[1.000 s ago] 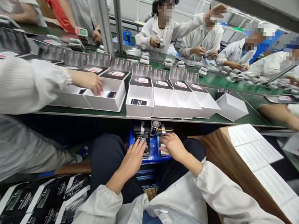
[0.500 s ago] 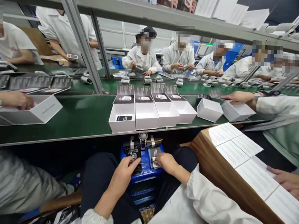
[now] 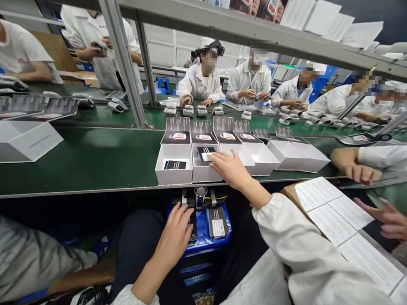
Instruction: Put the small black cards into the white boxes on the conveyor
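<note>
From the head camera, my right hand (image 3: 230, 168) reaches past the green tabletop (image 3: 87, 160) edge, fingers loosely spread, laying a black card (image 3: 205, 152) into the second open white box (image 3: 203, 164). My left hand (image 3: 179, 228) lies flat, fingers together, on black packs in the blue bin (image 3: 202, 232) on my lap. Labels are too small to read. A paper stack (image 3: 333, 214) crowds the right.

Open boxes (image 3: 224, 156) are sitting in a row on the conveyor belt (image 3: 97, 158); a bin (image 3: 204, 227) is lying below, paper sheets (image 3: 330, 211) to its right.
</note>
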A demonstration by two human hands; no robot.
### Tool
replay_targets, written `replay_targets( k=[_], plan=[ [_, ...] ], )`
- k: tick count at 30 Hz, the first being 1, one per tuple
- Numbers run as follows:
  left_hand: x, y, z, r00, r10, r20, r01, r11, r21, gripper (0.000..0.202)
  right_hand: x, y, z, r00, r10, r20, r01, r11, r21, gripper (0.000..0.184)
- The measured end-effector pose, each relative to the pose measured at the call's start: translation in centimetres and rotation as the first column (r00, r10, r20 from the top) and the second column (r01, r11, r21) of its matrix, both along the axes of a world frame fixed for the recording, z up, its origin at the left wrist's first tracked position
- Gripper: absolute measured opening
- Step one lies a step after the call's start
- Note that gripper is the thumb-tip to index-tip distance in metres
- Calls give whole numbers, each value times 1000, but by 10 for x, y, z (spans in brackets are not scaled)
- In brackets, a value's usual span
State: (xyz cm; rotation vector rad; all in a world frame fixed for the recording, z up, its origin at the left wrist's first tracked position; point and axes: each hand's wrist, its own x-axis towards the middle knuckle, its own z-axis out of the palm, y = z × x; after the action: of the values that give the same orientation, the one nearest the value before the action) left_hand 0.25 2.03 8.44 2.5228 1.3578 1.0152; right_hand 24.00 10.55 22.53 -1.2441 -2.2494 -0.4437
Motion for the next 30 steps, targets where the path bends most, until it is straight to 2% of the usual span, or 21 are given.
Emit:
replay_targets(
  k=[1, 3, 5, 7, 9, 11, 13, 17, 20, 23, 25, 27, 29, 30],
  plan=[
    [-5, -3, -18, 996, -10, -94, 3, 998, -69, 48, 3, 2, -9, 1000, 26, 16, -26, 1000, -7, 25],
    [-13, -11, -47, 964, -32, -263, -19, 982, -187, 62, 9, -13, -38, 996, 84, 8, -83, 996, -35, 23],
    [-18, -18, -60, 916, -63, -397, -52, 960, -273, 71, 14, -41, -78, 992, 122, 44, -112, 979, -170, 19],
    [-20, -21, -62, 877, -94, -472, -67, 947, -313, 72, 17, -71, -120, 979, 110, 170, -40, 927, -372, 20],
    [-22, -19, -61, 859, -110, -500, -61, 947, -314, 70, 17, -92, -155, 945, 100, 311, 78, 855, -513, 26],
    [-24, -17, -61, 857, -108, -505, -50, 956, -289, 69, 16, -103, -177, 918, 109, 381, 146, 801, -580, 25],
    [-25, -15, -63, 866, -91, -492, -40, 967, -250, 66, 13, -106, -185, 915, 127, 383, 152, 772, -618, 23],
    [-24, -15, -56, 922, -93, -377, 31, 986, -166, 55, 11, -102, -177, 934, 126, 335, 142, 729, -669, 21],
    [-20, -18, -37, 967, -99, -236, 87, 994, -60, 49, 16, -94, -164, 955, 103, 280, 131, 699, -703, 18],
    [-9, -24, -13, 980, -130, -150, 142, 987, 76, 46, 18, -97, -141, 970, 70, 233, 121, 693, -710, 25],
    [5, -29, 4, 976, -189, -107, 202, 970, 138, 42, 15, -109, -117, 992, 37, 122, 56, 730, -681, 28],
    [23, -34, 23, 968, -251, -14, 249, 952, 177, 37, 8, -128, -91, 996, 72, -48, -86, 786, -612, 29],
    [41, -35, 42, 956, -261, 133, 227, 946, 230, 33, 5, -140, -66, 976, 150, -157, -207, 861, -464, 30],
    [47, -33, 51, 948, -242, 205, 187, 949, 253, 32, 6, -140, -54, 970, 178, -163, -227, 900, -372, 31]
  ],
)
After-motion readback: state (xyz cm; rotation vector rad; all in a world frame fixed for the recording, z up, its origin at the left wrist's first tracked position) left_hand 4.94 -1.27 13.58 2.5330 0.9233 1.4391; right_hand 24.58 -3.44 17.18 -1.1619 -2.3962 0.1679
